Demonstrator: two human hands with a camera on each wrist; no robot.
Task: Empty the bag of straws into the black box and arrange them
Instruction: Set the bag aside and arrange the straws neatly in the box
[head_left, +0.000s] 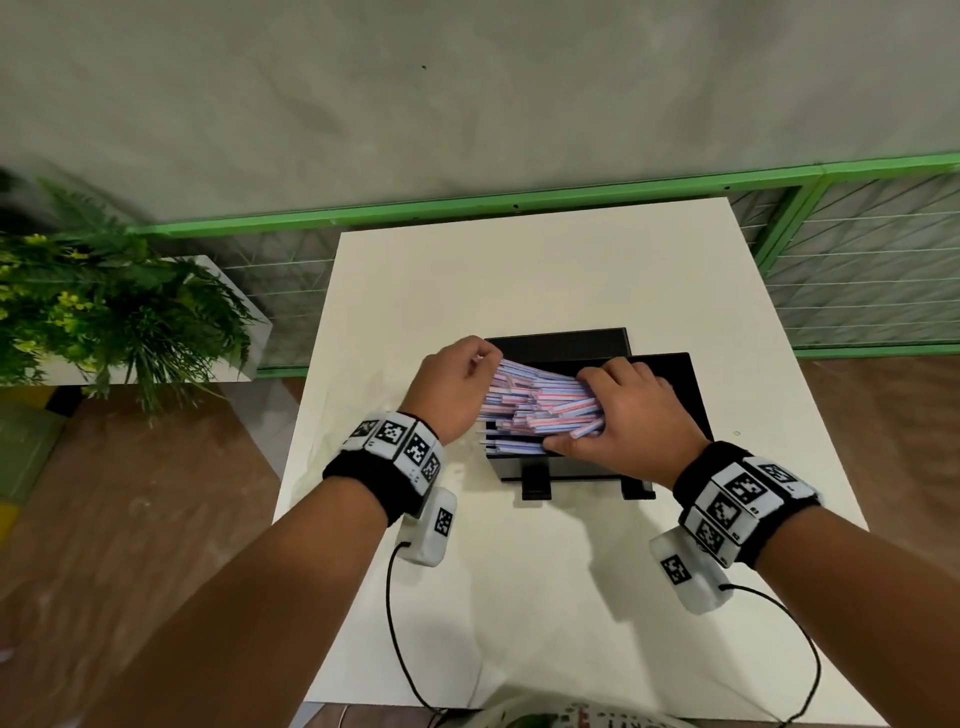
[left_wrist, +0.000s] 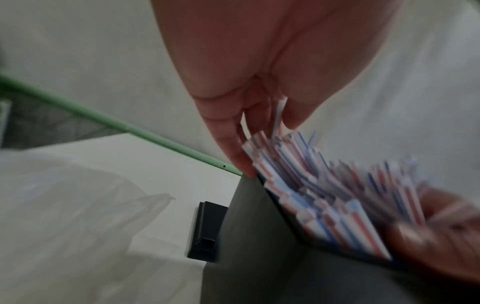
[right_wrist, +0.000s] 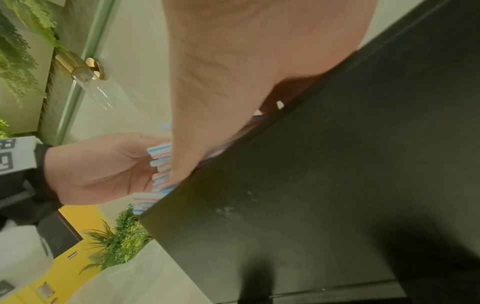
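Striped straws (head_left: 540, 402) (red, blue, white) lie heaped across the black box (head_left: 582, 470).

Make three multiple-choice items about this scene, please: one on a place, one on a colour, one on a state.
1. Where are the striped straws? A on the floor; B over the black box; C in a sink.
2. Their stripes are: A green, yellow; B black; C red, blue.
3. The right hand: A hangs idle; B grips the straws; C holds a cup.
Answers: B, the bundle lies across the box; C, red and blue lines show on white; B, thumb and fingers close round the bundle.
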